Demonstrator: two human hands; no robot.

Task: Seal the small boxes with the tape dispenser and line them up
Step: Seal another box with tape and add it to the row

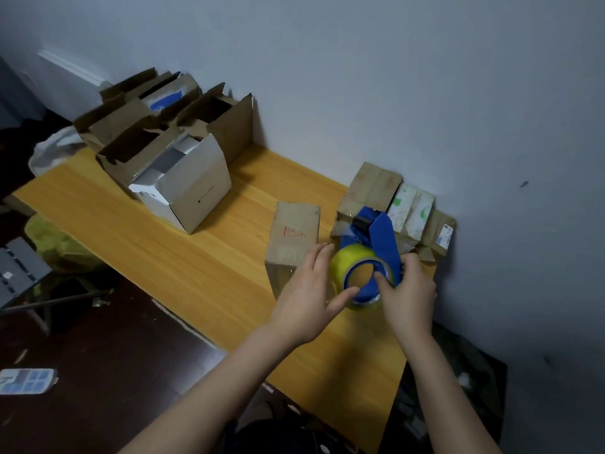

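Observation:
A blue tape dispenser (376, 237) with a yellowish clear tape roll (347, 260) is held above the wooden table (163, 234). My right hand (407, 290) grips its blue body, thumb at the roll's core. My left hand (307, 296) cups the roll from the left, fingers spread around it. A brown cardboard box (293, 231) with red marks lies just left of the dispenser, partly behind my left hand. Behind the dispenser, against the wall, sit a brown box (370, 185), a white box with green print (412, 208) and another brown box (442, 234).
Several open cardboard boxes (157, 126) and a white-grey open box (186, 185) stand at the table's far left end. The wall runs along the table's right side. A dark floor with bags and clutter (59, 244) lies to the left.

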